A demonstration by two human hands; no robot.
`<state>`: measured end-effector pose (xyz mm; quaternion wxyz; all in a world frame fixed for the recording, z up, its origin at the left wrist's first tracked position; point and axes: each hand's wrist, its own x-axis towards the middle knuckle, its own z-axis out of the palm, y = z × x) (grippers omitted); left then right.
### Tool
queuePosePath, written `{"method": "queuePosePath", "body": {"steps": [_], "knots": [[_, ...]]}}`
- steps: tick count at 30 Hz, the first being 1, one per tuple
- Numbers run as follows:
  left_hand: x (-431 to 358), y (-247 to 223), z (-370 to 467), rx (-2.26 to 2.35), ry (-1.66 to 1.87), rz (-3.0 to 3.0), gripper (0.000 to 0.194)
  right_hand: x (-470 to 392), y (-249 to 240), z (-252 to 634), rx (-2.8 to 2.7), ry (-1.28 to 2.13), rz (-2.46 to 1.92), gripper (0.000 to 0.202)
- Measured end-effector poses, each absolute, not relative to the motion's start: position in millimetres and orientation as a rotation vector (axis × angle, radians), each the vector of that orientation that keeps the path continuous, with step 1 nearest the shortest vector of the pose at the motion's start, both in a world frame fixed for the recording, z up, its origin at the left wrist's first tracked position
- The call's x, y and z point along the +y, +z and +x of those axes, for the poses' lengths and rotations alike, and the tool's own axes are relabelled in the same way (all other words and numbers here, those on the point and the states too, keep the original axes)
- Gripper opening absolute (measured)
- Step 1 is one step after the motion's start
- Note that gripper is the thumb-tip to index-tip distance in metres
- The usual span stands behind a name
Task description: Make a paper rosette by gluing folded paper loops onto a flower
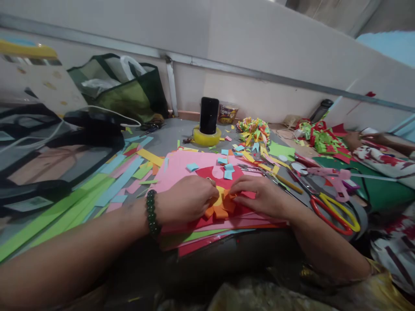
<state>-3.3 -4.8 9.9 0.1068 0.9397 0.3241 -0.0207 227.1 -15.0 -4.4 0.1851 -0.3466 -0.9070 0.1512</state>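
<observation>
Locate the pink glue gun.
In the head view, the pink glue gun lies right of the right hand, just beyond the red and yellow scissor handles.

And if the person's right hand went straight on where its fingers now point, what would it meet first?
The right hand would probably meet the orange paper pieces first, with the left hand beyond them; whether it already touches them is unclear.

Matt orange paper (221, 213), glossy phone screen (209, 115), smooth plastic scissor handles (325, 198).
</observation>
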Motion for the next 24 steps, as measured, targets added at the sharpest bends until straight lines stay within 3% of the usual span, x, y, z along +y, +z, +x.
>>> {"method": "queuePosePath", "body": {"steps": [24], "knots": [[-8.3, 13.5, -0.9, 1.04, -0.108, 2.741, 0.017, -14.8, -8.1, 222.8, -2.651, 0.402, -0.993, 0.022]]}}
